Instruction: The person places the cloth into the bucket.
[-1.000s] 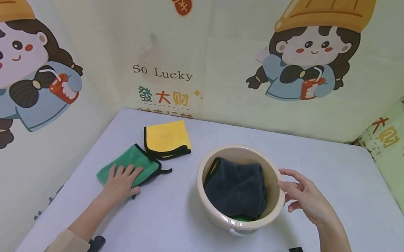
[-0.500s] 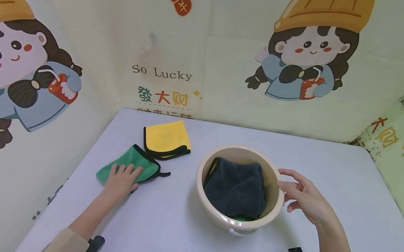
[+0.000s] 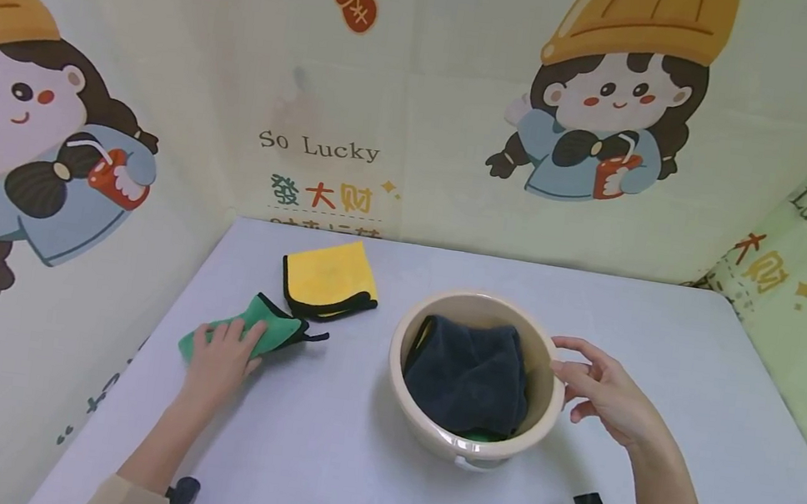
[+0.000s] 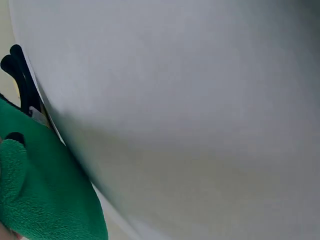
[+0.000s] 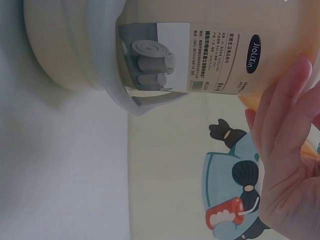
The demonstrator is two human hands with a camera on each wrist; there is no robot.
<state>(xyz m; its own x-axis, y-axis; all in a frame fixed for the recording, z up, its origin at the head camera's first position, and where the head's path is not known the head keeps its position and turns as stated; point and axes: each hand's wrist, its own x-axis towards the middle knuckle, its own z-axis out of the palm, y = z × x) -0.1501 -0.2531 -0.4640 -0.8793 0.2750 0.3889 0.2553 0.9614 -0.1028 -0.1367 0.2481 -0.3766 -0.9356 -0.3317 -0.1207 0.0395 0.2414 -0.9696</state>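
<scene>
Gathering the Green Cloth Beside the Basin

Bunching under the left hand (image 3: 221, 351), the green cloth (image 3: 265, 332) now sits rumpled on the white table (image 3: 347, 464), where a second ago it lay flat and spread wider. The fingers have curled over its near edge and pinch a fold of it; earlier they lay straight on top. The cloth's black-trimmed corner has drawn in toward the hand, leaving more bare table between it and the basin. In the left wrist view the green cloth (image 4: 35, 195) fills the lower left corner, thick and folded over itself.

Just behind it lies the yellow cloth (image 3: 328, 278), folded flat, in the same place as before.

The right hand (image 3: 602, 386) rests against the outer right rim of the cream basin (image 3: 462, 453), fingers loosely spread and lightly bent, thumb near the rim, much as it was earlier. The right wrist view shows the basin (image 5: 75, 45) wall with its printed label, and the fingers (image 5: 285, 115) touching it. A dark grey cloth (image 3: 467, 373) lies bundled inside the basin, unmoved.
</scene>
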